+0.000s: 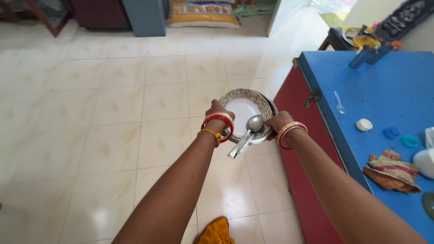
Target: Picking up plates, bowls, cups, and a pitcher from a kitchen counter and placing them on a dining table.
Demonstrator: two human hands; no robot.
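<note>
Bright daylight, even exposure. Light comes in from 1 o'clock, where the doorway area [334, 11] is blown out to near white. Glossy floor tiles [113, 104] carry broad soft glare, strongest toward 12 to 1 o'clock. Shadows weak and diffuse; only a faint one under the arms at 6 o'clock. Spoon [246, 133] bowl and plate [242, 110] centre show specular shine. Centre sharp. Wide-angle lens: table [389, 104] edge and tile lines bend toward the frame edges, corners slightly soft.
</note>
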